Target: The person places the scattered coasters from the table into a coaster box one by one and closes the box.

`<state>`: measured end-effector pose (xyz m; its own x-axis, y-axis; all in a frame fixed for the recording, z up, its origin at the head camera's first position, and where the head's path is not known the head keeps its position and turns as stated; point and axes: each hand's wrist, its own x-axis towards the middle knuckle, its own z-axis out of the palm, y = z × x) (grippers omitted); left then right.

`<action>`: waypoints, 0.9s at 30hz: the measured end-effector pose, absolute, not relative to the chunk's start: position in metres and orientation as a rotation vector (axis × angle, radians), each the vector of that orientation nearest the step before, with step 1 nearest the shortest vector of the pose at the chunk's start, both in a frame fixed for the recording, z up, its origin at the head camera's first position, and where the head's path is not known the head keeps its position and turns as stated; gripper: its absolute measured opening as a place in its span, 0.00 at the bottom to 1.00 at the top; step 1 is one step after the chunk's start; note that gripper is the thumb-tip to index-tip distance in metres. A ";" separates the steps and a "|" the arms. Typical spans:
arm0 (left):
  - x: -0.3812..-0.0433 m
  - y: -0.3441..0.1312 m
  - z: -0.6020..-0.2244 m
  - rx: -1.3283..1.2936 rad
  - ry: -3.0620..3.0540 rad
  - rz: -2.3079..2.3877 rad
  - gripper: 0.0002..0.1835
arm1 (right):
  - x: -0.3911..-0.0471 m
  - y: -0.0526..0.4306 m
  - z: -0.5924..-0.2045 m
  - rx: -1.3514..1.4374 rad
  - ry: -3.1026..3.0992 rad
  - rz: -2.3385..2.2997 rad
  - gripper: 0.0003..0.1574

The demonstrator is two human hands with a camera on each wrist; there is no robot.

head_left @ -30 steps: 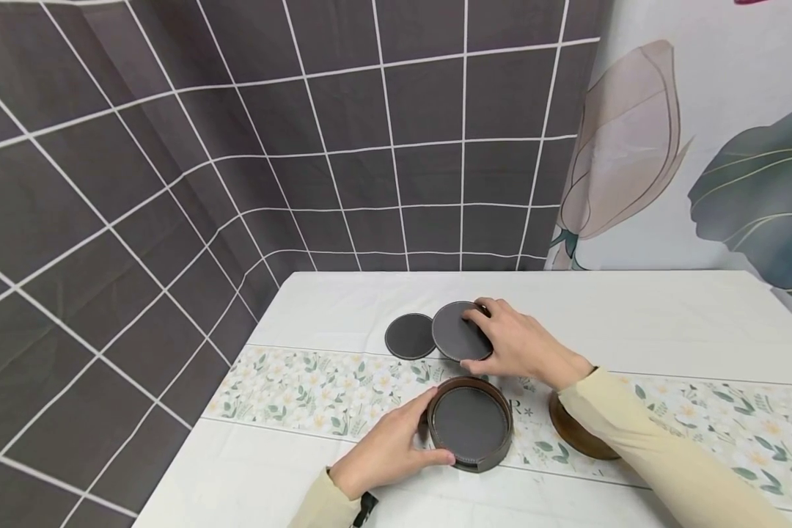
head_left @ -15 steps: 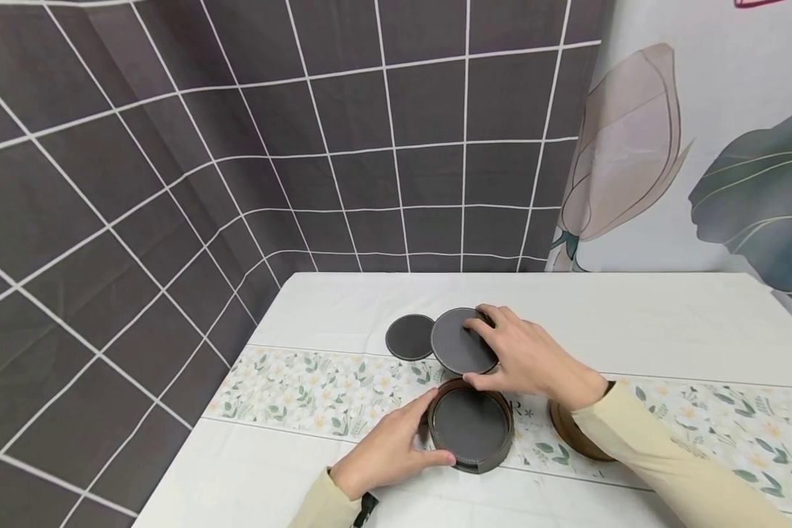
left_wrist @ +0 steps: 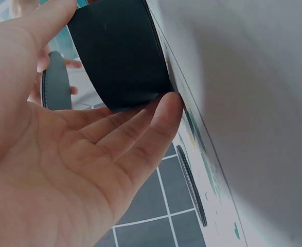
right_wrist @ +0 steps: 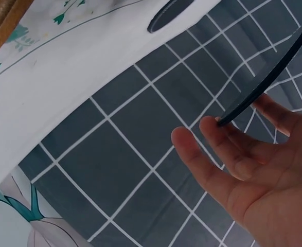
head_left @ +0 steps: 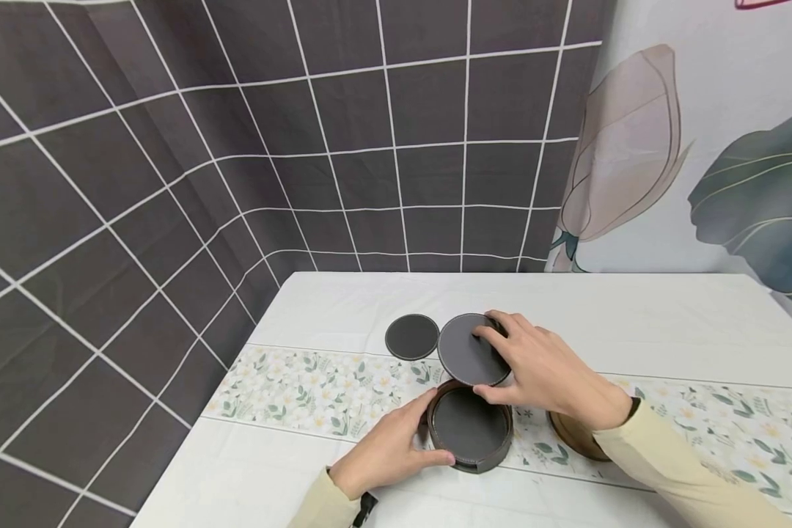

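Observation:
In the head view my right hand (head_left: pixel 534 363) pinches a round dark grey coaster (head_left: pixel 470 352) by its edge, thumb at the near side, fingers at the far side. The coaster is tilted above the back rim of a round dark coaster holder (head_left: pixel 504 458). My left hand (head_left: pixel 396 449) holds that holder from the left, fingers at its far side and thumb at its front. Inside the holder lies another dark coaster (head_left: pixel 470 425). The left wrist view shows the holder's smooth dark side wall (left_wrist: pixel 122 54) between thumb and fingers.
A flat dark coaster (head_left: pixel 412 337) lies on the white table (head_left: pixel 343 308) behind the holder. To the right, a round brown wooden object (head_left: pixel 577 438) is partly hidden under the right forearm. A grey grid-patterned curtain (head_left: pixel 343 176) rises behind the table.
My right hand has moved right and toward me with the coaster, which no longer overlaps the one on the table. The left hand and the holder have stayed in place.

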<state>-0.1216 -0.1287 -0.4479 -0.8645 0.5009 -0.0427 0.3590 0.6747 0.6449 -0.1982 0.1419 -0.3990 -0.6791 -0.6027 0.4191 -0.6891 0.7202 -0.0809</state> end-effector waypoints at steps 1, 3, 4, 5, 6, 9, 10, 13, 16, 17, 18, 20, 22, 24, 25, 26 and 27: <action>-0.122 -0.129 -0.448 0.699 2.677 0.954 0.51 | -0.196 0.142 -0.399 1.004 -2.556 0.326 0.51; -0.122 -0.129 -0.447 0.689 2.676 0.950 0.51 | -0.194 0.144 -0.399 1.005 -2.551 0.318 0.51; -0.122 -0.129 -0.447 0.684 2.675 0.950 0.51 | -0.192 0.144 -0.399 1.002 -2.549 0.313 0.51; -0.122 -0.129 -0.447 0.680 2.675 0.951 0.51 | -0.191 0.145 -0.399 1.002 -2.546 0.311 0.51; -0.122 -0.129 -0.447 0.684 2.679 0.947 0.51 | -0.190 0.145 -0.400 1.002 -2.543 0.308 0.51; -0.121 -0.128 -0.446 0.682 2.672 0.959 0.51 | -0.186 0.146 -0.400 0.998 -2.537 0.307 0.50; -0.121 -0.128 -0.447 0.684 2.671 0.962 0.51 | -0.185 0.146 -0.400 0.995 -2.536 0.307 0.51; -0.121 -0.128 -0.447 0.705 2.672 0.965 0.50 | -0.182 0.146 -0.399 0.990 -2.539 0.311 0.51; -0.121 -0.128 -0.448 0.726 2.675 0.967 0.50 | -0.179 0.146 -0.399 0.987 -2.543 0.325 0.52; -0.121 -0.128 -0.448 0.731 2.676 0.968 0.50 | -0.178 0.145 -0.399 0.988 -2.541 0.329 0.52; -0.121 -0.128 -0.448 0.729 2.674 0.971 0.50 | -0.177 0.145 -0.399 0.990 -2.540 0.334 0.52; -0.122 -0.128 -0.448 0.721 2.674 0.972 0.51 | -0.175 0.145 -0.399 0.996 -2.535 0.340 0.52; -0.122 -0.128 -0.449 0.714 2.674 0.973 0.51 | -0.174 0.144 -0.400 0.999 -2.528 0.343 0.52; -0.122 -0.128 -0.448 0.711 2.674 0.971 0.51 | -0.173 0.144 -0.400 1.001 -2.527 0.344 0.52; -0.122 -0.128 -0.448 0.709 2.676 0.967 0.51 | -0.172 0.144 -0.400 1.001 -2.527 0.345 0.52; -0.122 -0.128 -0.448 0.706 2.677 0.966 0.51 | -0.172 0.144 -0.401 1.003 -2.528 0.347 0.52; -0.122 -0.128 -0.448 0.703 2.678 0.965 0.51 | -0.171 0.143 -0.401 1.004 -2.529 0.349 0.52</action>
